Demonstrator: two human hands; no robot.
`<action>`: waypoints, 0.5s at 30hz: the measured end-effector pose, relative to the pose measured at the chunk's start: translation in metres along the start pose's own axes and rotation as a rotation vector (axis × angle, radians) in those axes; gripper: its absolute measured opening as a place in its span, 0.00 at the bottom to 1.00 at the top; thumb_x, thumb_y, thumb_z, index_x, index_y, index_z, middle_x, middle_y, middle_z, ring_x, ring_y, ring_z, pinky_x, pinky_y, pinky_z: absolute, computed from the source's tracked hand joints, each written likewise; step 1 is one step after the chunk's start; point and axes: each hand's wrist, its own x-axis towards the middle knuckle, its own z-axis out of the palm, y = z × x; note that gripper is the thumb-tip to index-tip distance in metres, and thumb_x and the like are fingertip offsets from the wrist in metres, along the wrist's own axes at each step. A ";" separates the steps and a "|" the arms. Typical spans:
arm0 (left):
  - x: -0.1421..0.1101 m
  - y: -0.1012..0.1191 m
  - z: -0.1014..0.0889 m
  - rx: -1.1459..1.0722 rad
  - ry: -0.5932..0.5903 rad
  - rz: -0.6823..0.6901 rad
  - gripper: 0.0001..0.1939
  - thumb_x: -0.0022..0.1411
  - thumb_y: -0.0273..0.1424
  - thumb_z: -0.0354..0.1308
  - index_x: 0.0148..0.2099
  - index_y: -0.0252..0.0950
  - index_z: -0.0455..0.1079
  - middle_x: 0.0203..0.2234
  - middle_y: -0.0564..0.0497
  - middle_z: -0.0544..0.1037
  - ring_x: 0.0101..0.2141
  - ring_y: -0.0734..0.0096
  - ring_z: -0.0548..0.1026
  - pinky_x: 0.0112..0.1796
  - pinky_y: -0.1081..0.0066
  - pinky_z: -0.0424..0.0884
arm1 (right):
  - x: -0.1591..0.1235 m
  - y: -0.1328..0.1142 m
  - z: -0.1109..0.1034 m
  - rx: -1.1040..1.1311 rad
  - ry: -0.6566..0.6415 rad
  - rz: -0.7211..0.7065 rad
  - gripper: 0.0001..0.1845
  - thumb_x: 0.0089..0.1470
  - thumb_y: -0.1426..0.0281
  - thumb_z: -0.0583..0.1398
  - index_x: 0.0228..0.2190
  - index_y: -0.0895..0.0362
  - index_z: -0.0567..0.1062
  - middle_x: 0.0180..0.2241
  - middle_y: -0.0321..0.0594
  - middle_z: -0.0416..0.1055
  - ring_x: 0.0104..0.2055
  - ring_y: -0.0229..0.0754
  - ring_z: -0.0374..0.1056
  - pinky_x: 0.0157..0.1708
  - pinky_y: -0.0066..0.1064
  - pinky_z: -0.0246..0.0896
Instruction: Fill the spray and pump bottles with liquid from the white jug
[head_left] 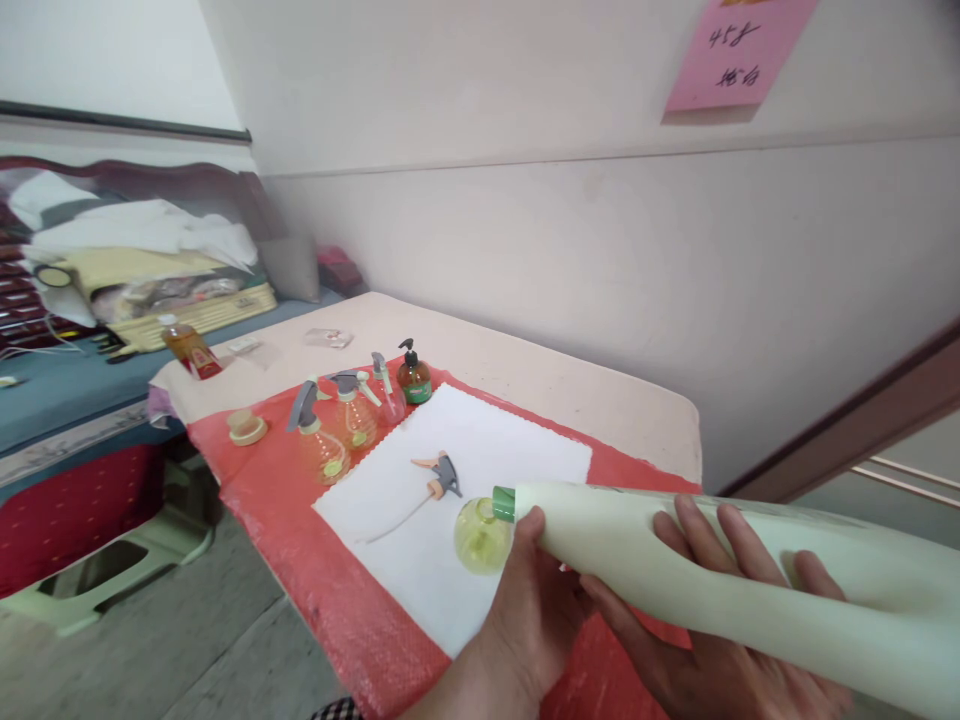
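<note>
A large pale green plastic jug (720, 560) lies tipped almost flat in the air, its green spout (504, 503) at the mouth of a small round spray bottle body (481, 540). Yellow-green tint shows in that clear body, which stands on a white sheet (525, 430). My left hand (536, 605) is closed around the jug's neck end. Fingers of my right hand (712, 640) pass through the jug's handle and grip it from below. A grey and orange trigger spray head (442, 475) with a thin tube lies on the sheet, left of the round body.
Several spray bottles (358, 415) and a brown pump bottle (415, 380) stand along the sheet's far left side on red plastic (277, 490). A beige cap-like piece (246, 427) and an amber bottle (189, 347) are farther left. A wall (525, 240) borders the table; a red-covered stool (82, 520) stands left.
</note>
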 end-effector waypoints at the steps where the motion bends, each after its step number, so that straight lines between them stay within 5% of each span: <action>1: 0.000 0.000 0.000 -0.004 0.008 -0.002 0.28 0.61 0.45 0.54 0.55 0.29 0.69 0.48 0.37 0.74 0.48 0.53 0.70 0.46 0.61 0.65 | 0.000 0.000 0.000 -0.003 -0.005 -0.004 0.33 0.44 0.54 0.68 0.47 0.63 0.72 0.44 0.53 0.76 0.51 0.61 0.69 0.57 0.55 0.55; 15: 0.000 0.000 0.000 -0.010 -0.019 -0.007 0.28 0.61 0.45 0.54 0.55 0.29 0.69 0.48 0.37 0.74 0.48 0.53 0.70 0.46 0.62 0.64 | 0.001 -0.001 0.003 0.004 0.004 0.003 0.30 0.47 0.58 0.67 0.48 0.62 0.72 0.44 0.52 0.76 0.51 0.61 0.69 0.56 0.55 0.55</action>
